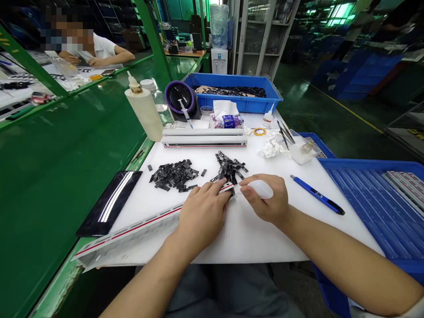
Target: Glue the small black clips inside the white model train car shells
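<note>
My left hand [202, 212] lies over the right end of a long white channel-shaped strip [142, 227] with a red line, its fingers gripping it against the table. The strip slants down to the left and juts past the table's edge. In my right hand [276, 201] is a small white squeeze bottle [261, 189], its thin tip pointing left at the strip's end. Just beyond my left fingers lies a heap of narrow black pieces [228, 167]. Left of it is a pile of small flat black pieces [174, 176].
White strips [203, 140] lie behind the piles. Bottles [145, 110], a tissue pack [228, 120] and a blue bin [261, 104] stand at the back. A dark phone-like slab [111, 201] lies left, a blue pen [318, 194] right. A co-worker [106, 51] sits across the green divider.
</note>
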`<state>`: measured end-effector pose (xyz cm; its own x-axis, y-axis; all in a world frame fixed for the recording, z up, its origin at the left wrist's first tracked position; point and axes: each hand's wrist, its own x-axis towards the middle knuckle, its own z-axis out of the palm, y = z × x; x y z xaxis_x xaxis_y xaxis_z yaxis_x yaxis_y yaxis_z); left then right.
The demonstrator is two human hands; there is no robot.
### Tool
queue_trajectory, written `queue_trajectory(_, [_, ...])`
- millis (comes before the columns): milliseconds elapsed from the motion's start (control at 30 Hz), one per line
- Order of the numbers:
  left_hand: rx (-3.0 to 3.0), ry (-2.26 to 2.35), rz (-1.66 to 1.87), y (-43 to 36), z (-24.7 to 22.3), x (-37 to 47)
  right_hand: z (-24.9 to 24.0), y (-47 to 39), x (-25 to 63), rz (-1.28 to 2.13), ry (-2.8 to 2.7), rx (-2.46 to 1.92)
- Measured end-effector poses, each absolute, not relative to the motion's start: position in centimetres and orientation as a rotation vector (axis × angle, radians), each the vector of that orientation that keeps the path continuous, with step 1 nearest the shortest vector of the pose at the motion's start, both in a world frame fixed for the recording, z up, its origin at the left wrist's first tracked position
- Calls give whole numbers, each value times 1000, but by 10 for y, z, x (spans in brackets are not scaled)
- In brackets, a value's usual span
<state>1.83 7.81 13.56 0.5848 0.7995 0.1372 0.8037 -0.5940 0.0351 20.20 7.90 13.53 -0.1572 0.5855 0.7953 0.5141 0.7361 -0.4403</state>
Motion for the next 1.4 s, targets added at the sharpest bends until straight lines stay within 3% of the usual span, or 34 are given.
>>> queue_trajectory(1400, [-2808,-1445,-258,81,137,20,136,81,206,143,-1800,-913])
